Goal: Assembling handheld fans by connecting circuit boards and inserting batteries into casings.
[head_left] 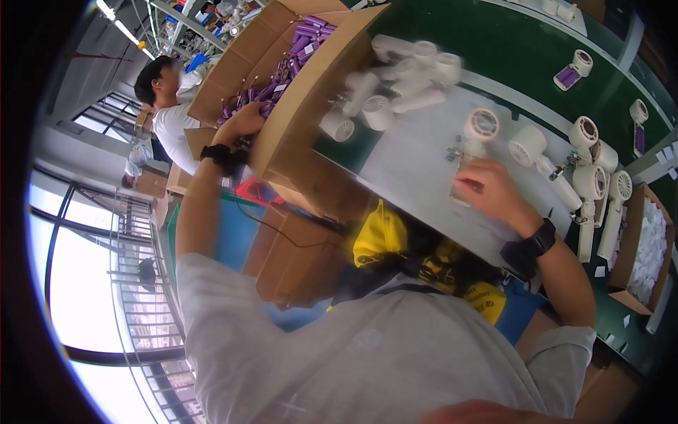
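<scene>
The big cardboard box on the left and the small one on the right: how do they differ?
The big box holds purple cylinders; the small box holds white pieces. The big box looks much larger than the small box. The left hand is in the big box, while no hand is in the small box. Both are brown cardboard and open-topped.

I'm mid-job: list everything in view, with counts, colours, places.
Open box: one, brown, left of mat
Cylinders: many, purple, mostly inside open box
Mat: one, grey, on bench
Bench: one, green, right
Fan bodies: many, whitish, mat and bench
Carton: one, brown, right
Pieces: many, white, inside carton
Fabric: uncounted, yellow-black, below mat
Co-worker: one, white shirt, upper left
Left hand: one, black wristband, inside open box
Right hand: one, black wristband, at a fan body
</scene>
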Tool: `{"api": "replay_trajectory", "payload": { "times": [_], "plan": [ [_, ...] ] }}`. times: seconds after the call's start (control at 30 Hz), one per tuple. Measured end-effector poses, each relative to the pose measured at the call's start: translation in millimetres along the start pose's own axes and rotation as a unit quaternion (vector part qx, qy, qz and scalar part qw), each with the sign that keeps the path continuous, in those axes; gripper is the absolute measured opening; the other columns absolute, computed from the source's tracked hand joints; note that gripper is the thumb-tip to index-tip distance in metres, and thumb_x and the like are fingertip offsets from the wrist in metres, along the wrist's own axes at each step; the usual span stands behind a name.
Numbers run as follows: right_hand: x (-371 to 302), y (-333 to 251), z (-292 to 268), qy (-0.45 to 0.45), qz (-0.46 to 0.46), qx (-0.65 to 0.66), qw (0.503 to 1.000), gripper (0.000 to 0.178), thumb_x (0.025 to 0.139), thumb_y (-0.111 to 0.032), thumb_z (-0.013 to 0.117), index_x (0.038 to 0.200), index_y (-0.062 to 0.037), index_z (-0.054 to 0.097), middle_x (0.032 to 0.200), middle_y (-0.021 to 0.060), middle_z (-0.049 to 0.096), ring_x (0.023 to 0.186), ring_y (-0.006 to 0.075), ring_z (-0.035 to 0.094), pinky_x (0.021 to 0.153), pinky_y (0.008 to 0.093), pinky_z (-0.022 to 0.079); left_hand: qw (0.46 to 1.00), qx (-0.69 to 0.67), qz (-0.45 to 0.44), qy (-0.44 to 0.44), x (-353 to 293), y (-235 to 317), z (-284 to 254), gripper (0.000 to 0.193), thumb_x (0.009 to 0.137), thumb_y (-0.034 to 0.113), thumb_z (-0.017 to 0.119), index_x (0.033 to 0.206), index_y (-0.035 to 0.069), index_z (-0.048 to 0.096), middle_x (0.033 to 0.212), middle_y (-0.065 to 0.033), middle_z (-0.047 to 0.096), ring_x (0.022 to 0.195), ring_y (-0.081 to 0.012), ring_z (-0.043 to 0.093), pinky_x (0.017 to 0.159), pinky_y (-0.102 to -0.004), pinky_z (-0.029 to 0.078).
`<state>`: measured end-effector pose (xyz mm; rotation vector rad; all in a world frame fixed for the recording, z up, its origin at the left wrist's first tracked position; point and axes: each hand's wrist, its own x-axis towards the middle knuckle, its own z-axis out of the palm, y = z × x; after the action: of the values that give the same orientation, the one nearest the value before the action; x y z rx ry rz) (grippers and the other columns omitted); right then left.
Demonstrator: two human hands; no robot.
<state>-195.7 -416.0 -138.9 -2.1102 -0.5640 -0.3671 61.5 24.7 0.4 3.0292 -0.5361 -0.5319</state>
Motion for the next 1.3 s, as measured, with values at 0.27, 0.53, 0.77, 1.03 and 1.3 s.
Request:
{"api": "replay_trajectory", "payload": {
  "times": [0.27,0.53,0.77,1.03,1.3],
  "plan": [
    [-3,3,-5,-0.009,0.015,0.001,1.000,0.005,0.081,-0.006,0.067,0.082,-0.0008,0.067,0.072,0.0100,0.060,0.065,0.0249,0.055,0.061,0.0339,0.044,0.988,-0.049,0.104,0.100,-3,16,8,0.056,0.084,0.024,0.070,0.132,0.000,0.054,0.117,-0.0245,0.065,0.112,-0.0277,0.063,0.098,-0.0354,0.044],
    [-1,3,-1,0.017,-0.013,0.007,1.000,0.005,0.080,-0.005,0.067,0.081,-0.0003,0.066,0.072,0.0100,0.061,0.064,0.0254,0.055,0.062,0.0340,0.045,0.994,-0.082,0.073,0.006,11,5,-3,0.050,0.085,0.021,0.069,0.127,-0.002,0.058,0.111,-0.0170,0.069,0.100,-0.0181,0.064,0.092,-0.0332,0.047],
    [0,3,3,0.010,-0.014,0.014,1.000,0.006,0.080,-0.006,0.068,0.082,-0.0004,0.066,0.073,0.0100,0.062,0.065,0.0252,0.056,0.063,0.0335,0.045,0.987,-0.135,-0.060,0.065,21,-6,-1,0.046,0.084,0.020,0.065,0.121,-0.006,0.061,0.097,-0.0145,0.070,0.087,-0.0180,0.064,0.082,-0.0319,0.050],
    [3,1,2,-0.001,0.005,0.006,1.000,0.008,0.081,-0.009,0.066,0.079,-0.0020,0.066,0.072,0.0086,0.064,0.067,0.0265,0.061,0.071,0.0352,0.047,0.957,-0.278,0.022,0.081,18,1,6,0.042,0.086,0.020,0.063,0.120,-0.004,0.062,0.101,-0.0110,0.070,0.090,-0.0154,0.064,0.084,-0.0279,0.049],
    [4,-2,2,-0.007,0.011,0.010,1.000,0.008,0.081,-0.010,0.066,0.079,-0.0022,0.066,0.072,0.0087,0.064,0.067,0.0265,0.061,0.071,0.0352,0.047,0.952,-0.285,0.037,0.110,4,14,4,0.042,0.086,0.022,0.064,0.120,-0.003,0.064,0.104,-0.0096,0.070,0.090,-0.0140,0.064,0.083,-0.0253,0.049]
  ]
}}
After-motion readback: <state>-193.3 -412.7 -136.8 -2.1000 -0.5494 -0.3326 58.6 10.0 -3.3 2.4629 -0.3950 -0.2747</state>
